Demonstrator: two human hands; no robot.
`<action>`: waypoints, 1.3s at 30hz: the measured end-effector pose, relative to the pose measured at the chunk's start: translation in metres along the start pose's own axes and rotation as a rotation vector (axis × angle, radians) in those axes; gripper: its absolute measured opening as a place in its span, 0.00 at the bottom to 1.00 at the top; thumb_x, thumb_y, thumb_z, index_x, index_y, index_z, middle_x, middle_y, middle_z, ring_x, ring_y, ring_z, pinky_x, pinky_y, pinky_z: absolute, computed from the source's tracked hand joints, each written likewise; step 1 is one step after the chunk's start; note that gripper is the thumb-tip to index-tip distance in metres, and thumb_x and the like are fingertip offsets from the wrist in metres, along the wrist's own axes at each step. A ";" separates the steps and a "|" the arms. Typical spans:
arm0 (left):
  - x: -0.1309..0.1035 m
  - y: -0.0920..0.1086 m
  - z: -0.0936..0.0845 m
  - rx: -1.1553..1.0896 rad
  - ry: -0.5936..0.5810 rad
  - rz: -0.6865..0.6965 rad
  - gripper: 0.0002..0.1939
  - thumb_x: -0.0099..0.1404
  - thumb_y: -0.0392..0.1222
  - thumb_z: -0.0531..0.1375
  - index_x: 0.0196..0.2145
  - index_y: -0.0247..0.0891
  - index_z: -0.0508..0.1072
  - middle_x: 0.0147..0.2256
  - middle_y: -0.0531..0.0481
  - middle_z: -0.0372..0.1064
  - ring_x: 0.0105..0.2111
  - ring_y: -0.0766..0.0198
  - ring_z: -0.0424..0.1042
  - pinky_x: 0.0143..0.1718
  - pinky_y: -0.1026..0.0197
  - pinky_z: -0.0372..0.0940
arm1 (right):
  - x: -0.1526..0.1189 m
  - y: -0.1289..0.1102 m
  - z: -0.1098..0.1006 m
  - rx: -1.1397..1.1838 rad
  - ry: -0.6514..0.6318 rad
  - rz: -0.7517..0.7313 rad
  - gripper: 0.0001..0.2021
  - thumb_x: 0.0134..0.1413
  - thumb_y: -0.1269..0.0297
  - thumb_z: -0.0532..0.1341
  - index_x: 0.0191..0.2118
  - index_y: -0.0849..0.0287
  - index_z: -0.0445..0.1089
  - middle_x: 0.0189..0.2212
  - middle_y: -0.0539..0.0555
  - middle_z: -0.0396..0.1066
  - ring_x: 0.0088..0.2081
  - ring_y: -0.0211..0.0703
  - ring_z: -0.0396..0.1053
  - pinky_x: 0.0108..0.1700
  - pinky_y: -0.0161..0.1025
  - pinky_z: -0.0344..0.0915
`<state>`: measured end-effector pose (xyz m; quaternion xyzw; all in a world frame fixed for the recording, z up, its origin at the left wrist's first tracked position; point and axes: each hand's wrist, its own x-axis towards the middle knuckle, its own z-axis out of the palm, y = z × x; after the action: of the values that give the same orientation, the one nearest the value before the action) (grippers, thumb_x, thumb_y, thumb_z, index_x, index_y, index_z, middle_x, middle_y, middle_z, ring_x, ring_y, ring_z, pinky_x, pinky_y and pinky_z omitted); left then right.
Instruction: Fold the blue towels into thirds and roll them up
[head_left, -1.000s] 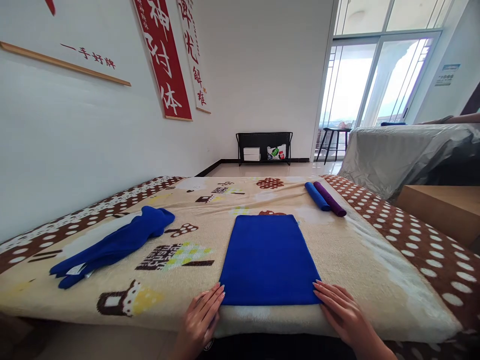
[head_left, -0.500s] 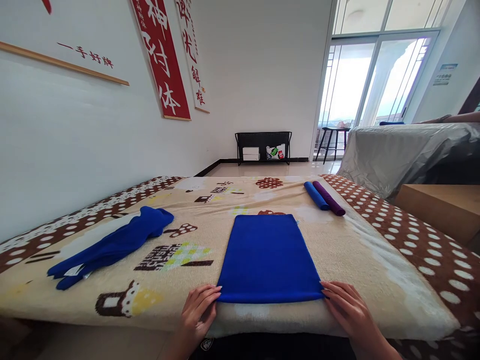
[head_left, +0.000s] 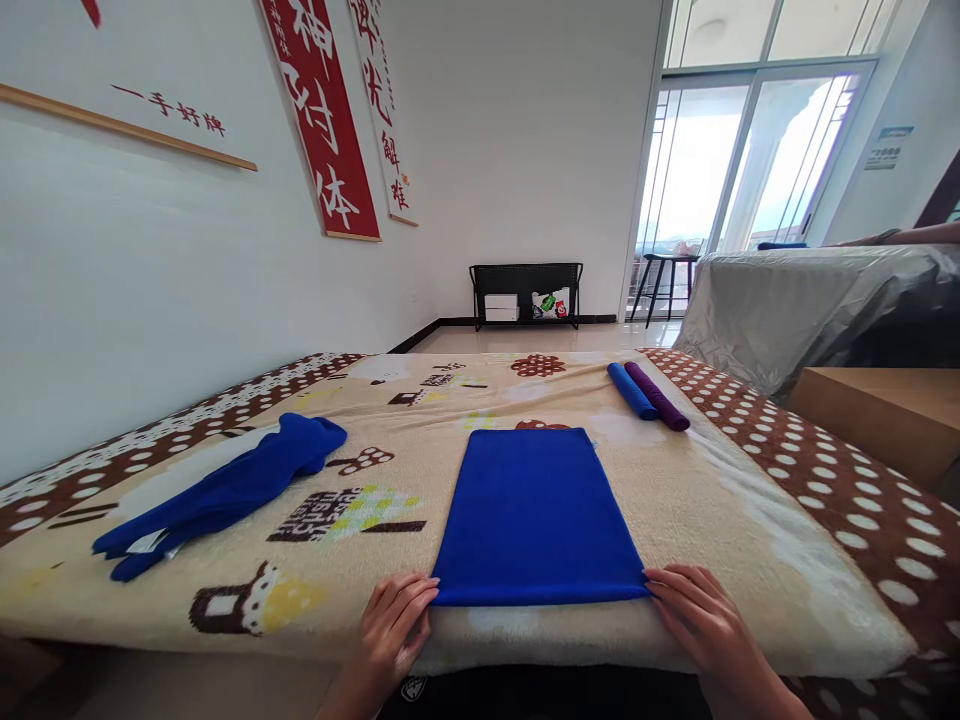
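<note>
A blue cloth, folded into a flat rectangle, lies in front of me on the patterned blanket. My left hand pinches its near left corner between thumb and fingers. At the near right corner, my right hand has the same pinching grip. The near edge between both hands looks straight and slightly rounded. Farther off to the right, a blue rolled cloth rests beside a purple rolled cloth. On the left, a crumpled blue cloth with a white label lies loosely.
The blanket's brown polka-dot border runs along the right side. Beyond it stand a cardboard box and a plastic-covered surface, where another person's arm rests. A black rack and a stool are at the back.
Both hands keep hold of the near corners and have barely shifted. The near edge appears pulled very slightly wider; the other cloths stay where they were.
</note>
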<state>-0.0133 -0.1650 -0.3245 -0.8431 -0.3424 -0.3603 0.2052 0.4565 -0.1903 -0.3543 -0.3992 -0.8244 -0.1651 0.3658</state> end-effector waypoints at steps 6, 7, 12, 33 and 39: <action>0.000 0.002 -0.004 -0.004 -0.018 -0.005 0.17 0.63 0.25 0.55 0.45 0.42 0.72 0.42 0.49 0.77 0.45 0.59 0.74 0.50 0.56 0.64 | 0.001 -0.003 -0.007 0.006 -0.006 -0.016 0.12 0.58 0.71 0.61 0.47 0.54 0.74 0.45 0.53 0.76 0.45 0.44 0.72 0.46 0.43 0.70; -0.001 0.003 -0.005 -0.012 -0.024 -0.009 0.17 0.63 0.26 0.54 0.45 0.42 0.72 0.42 0.49 0.77 0.45 0.59 0.74 0.50 0.56 0.64 | 0.001 -0.003 -0.009 0.005 -0.017 -0.015 0.12 0.57 0.71 0.62 0.47 0.53 0.74 0.46 0.53 0.75 0.45 0.44 0.72 0.46 0.43 0.70; -0.004 0.002 -0.005 -0.088 -0.106 -0.071 0.15 0.63 0.27 0.54 0.44 0.42 0.71 0.42 0.48 0.75 0.46 0.59 0.72 0.49 0.55 0.64 | 0.000 -0.003 -0.007 0.058 -0.065 0.045 0.10 0.58 0.68 0.62 0.45 0.51 0.74 0.46 0.52 0.75 0.46 0.45 0.71 0.46 0.44 0.71; 0.012 0.004 0.014 -0.068 -0.299 -0.678 0.07 0.62 0.40 0.52 0.30 0.40 0.69 0.40 0.46 0.67 0.42 0.53 0.66 0.46 0.49 0.59 | 0.016 -0.013 0.026 -0.190 -0.035 0.359 0.02 0.56 0.66 0.57 0.33 0.55 0.66 0.40 0.55 0.71 0.43 0.48 0.67 0.45 0.45 0.61; 0.013 0.018 0.020 0.080 -0.087 -0.586 0.05 0.60 0.35 0.53 0.31 0.40 0.69 0.43 0.44 0.66 0.44 0.51 0.64 0.44 0.49 0.57 | 0.018 -0.017 0.024 -0.203 0.081 0.240 0.06 0.58 0.70 0.55 0.38 0.55 0.68 0.42 0.55 0.71 0.43 0.46 0.68 0.46 0.45 0.59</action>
<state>0.0156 -0.1599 -0.3297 -0.7144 -0.5933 -0.3541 0.1107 0.4243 -0.1782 -0.3566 -0.5229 -0.7342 -0.2188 0.3737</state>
